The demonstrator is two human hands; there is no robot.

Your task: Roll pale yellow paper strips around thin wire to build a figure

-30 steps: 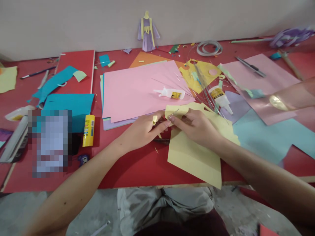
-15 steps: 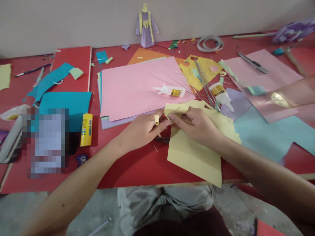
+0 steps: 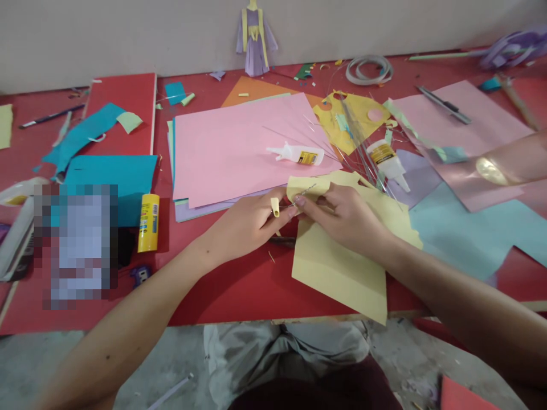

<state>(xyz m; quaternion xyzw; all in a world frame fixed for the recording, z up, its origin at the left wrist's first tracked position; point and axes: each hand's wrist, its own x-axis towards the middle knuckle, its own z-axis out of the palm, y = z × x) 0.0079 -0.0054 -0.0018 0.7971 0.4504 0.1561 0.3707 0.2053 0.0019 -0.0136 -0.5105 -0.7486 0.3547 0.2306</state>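
I'm watching remotely: left hand (image 3: pixel 252 219) and right hand (image 3: pixel 346 213) both pinch a thin wire (image 3: pixel 308 189) by the yellow sheet (image 3: pixel 342 273), probably to steady it. Yellow paper tube (image 3: pixel 275 206) sits at the left hand; glue bottle (image 3: pixel 301 155) lies handy.

The small yellow paper roll (image 3: pixel 276 207) by our left hand (image 3: pixel 252 219) has swung round, its open end now leaning rightward. Our right hand's thumb and the twisted wire (image 3: pixel 309 189) have edged right. Our view has dipped, clipping the paper figure's (image 3: pixel 255 42) head.
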